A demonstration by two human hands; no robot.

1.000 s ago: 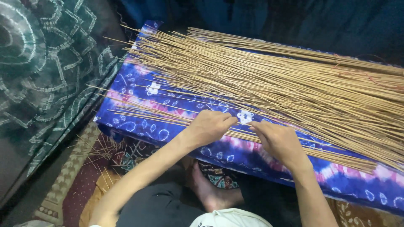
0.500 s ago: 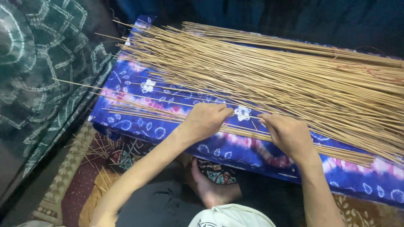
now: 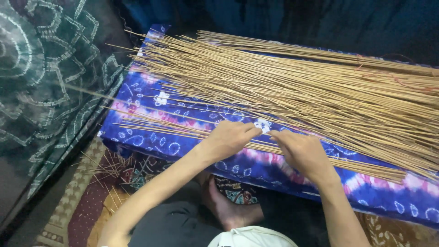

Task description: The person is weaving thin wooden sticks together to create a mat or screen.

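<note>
Head-camera view, looking down: a person sits on the floor with both bare forearms reaching up from the lower edge of the frame to a low surface covered in a blue tie-dyed cloth (image 3: 256, 167) with pink patches and white flower marks. Across the cloth, filling the centre and right of the frame, lies a broad heap of thin tan sticks (image 3: 292, 87), fanned so that their tips spread toward the upper left and their thicker mass runs off the right edge. Nearer the person, along the cloth's lower edge, lies a smaller, flatter row of sticks (image 3: 183, 130), apart from the big heap at its left end and meeting it toward the right. The left hand (image 3: 228, 139), just left of centre, lies palm down on this smaller row with its fingers bent and its fingertips pressing on the sticks; whether it pinches any one stick cannot be told. The right hand (image 3: 302, 153), just beside it at centre right, also lies palm down, its fingers stretched toward the left hand and touching the same sticks, not clenched; the two sets of fingertips nearly meet beside a white flower mark. At the left of the frame hangs a dark green patterned fabric (image 3: 41, 82). Below the cloth, at lower left, a patterned rug (image 3: 87, 201) bears a scatter of short loose stick pieces (image 3: 107, 167). A bare foot (image 3: 228, 208) shows at the bottom centre, between the forearms.
</note>
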